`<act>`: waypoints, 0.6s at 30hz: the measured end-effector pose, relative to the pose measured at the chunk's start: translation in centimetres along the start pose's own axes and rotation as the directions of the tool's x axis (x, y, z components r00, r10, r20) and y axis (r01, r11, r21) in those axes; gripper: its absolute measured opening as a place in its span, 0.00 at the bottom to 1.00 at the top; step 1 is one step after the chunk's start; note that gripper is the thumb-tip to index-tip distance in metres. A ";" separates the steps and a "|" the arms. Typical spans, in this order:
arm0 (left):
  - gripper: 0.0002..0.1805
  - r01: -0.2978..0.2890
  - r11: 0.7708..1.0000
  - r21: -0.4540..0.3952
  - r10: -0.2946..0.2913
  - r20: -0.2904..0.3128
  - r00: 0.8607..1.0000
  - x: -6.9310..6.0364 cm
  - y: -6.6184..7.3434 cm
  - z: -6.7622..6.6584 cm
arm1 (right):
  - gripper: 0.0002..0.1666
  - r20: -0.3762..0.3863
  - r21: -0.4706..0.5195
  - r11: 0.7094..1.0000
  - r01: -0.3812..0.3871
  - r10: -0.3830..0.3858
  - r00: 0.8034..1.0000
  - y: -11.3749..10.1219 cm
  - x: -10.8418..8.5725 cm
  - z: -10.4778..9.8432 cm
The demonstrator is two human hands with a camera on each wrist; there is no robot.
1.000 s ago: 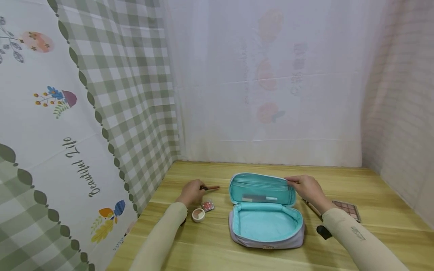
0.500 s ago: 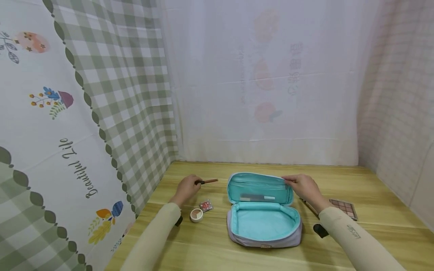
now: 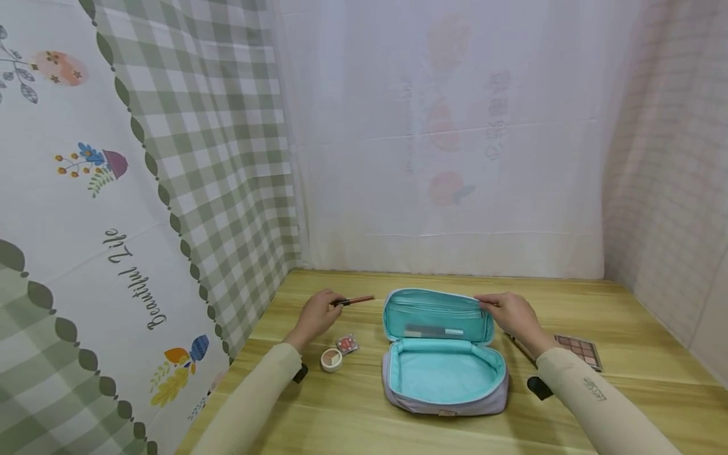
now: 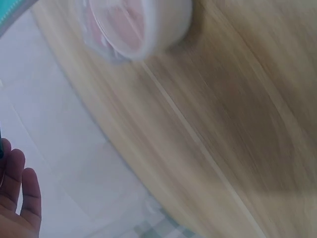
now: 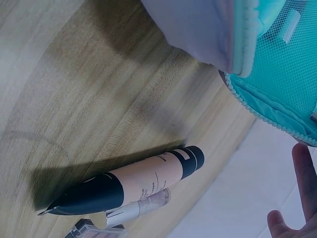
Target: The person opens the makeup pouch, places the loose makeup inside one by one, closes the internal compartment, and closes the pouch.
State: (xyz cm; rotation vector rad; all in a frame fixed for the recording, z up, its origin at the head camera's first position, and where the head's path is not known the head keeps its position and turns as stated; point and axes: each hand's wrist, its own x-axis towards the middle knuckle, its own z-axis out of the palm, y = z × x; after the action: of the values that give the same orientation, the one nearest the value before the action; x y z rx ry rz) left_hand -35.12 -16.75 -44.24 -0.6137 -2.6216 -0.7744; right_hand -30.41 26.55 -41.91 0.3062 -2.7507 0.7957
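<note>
My left hand [image 3: 315, 314] pinches one end of a slim black and reddish-brown makeup pencil [image 3: 360, 299], which points right toward the bag. In the left wrist view only some fingers [image 4: 30, 198] show, at the lower left. An open lilac cosmetic bag [image 3: 449, 412] with turquoise lining stands on the table. Between thumb and fingers, my right hand [image 3: 514, 317] holds the top right corner of its raised lid [image 3: 438, 309]. A pale stick lies behind the lid's mesh pocket. Below the left hand are a round white-rimmed makeup pot [image 3: 331, 360] and a small clear square case [image 3: 347, 344] with red inside.
Right of the bag lie an eyeshadow palette [image 3: 579, 351] and, in the right wrist view, a black and pink tube [image 5: 148, 181] beside a slender clear-and-white tube [image 5: 141, 206]. The wooden table [image 3: 352, 417] ends at a white curtain [image 3: 364, 208] behind and checked cloth at left.
The makeup pencil has risen from beside the small square case, and my left hand has drawn up and slightly left with it. My right hand keeps its place on the lid.
</note>
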 end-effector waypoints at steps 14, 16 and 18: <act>0.08 -0.132 0.991 -0.026 0.130 -0.048 0.990 0.0 1.8 0.5 | 0.17 0.014 0.004 1.000 -0.011 0.011 1.000 0.0 0.0 -0.1; 0.08 -0.152 0.988 -0.024 0.151 -0.051 0.987 0.2 2.2 0.6 | 0.17 0.016 0.004 1.000 -0.013 0.013 1.000 0.0 0.1 -0.1; 0.08 -0.170 0.985 -0.030 0.168 -0.053 0.984 0.3 2.5 0.8 | 0.17 0.015 0.004 1.000 -0.011 0.011 1.000 0.0 0.1 -0.1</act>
State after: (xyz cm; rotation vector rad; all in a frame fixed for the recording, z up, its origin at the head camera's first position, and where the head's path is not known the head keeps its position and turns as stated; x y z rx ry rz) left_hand -34.32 -14.24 -43.66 -0.8047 -2.4768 -0.7737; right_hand -30.47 26.60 -41.83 0.2995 -2.7674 0.8051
